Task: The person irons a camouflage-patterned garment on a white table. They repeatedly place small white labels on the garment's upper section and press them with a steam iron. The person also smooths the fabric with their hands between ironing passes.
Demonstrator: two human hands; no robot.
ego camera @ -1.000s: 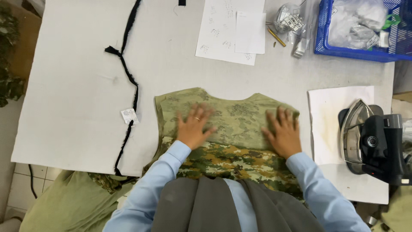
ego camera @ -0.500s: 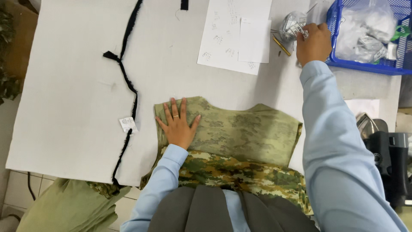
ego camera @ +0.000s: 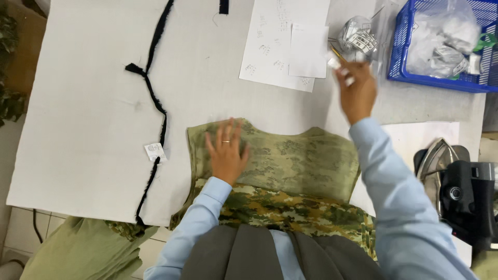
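My left hand (ego camera: 226, 153) lies flat with spread fingers on the camouflage fabric piece (ego camera: 290, 166), which rests at the near edge of the white surface (ego camera: 88, 129). The cloth looks light and soft; I judge it is best taken at an edge or corner. My right hand (ego camera: 357, 88) is in the air and pinches some small white tags (ego camera: 336, 62); they look thin and light. Half a second ago this hand was further away, at the clear bag (ego camera: 360, 36) beside the blue basket (ego camera: 397, 57); now it comes back with the tags.
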